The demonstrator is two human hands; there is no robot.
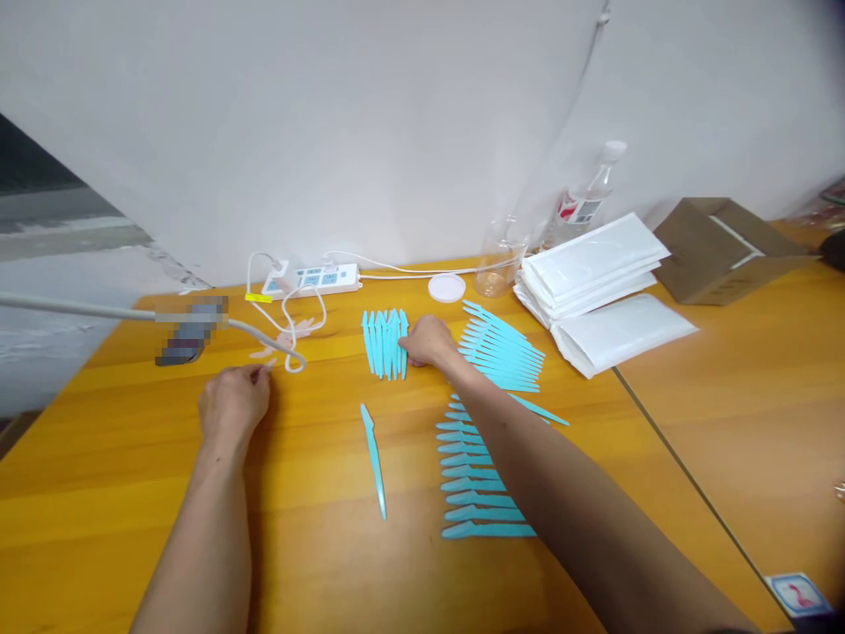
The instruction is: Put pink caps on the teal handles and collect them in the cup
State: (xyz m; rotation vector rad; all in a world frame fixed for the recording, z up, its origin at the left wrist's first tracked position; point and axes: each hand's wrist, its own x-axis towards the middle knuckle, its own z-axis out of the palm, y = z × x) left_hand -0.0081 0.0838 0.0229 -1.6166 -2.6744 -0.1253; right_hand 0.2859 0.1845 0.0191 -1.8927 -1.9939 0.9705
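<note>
My right hand (429, 342) is closed, its fingertips on the right end of a short row of turquoise plastic knives (379, 345). These lie side by side with their tips pointing away from me. A single turquoise knife (374, 462) lies apart, nearer to me. Under and beside my right forearm are a fanned group of knives (498, 348) and a spaced-out column of knives (472, 471), partly covered by the arm. On the left, my left hand (236, 401) rests on the table with fingers pinched together. A pale bit shows at its fingertips, too small to name.
A power strip (323, 280) with white cables lies along the wall, near a blurred-out dark object (191, 333). Behind my right hand are a round lid (447, 287), a clear jar (496, 264) and a plastic bottle (584, 198). White packets (594, 264) and a cardboard box (713, 251) stand right.
</note>
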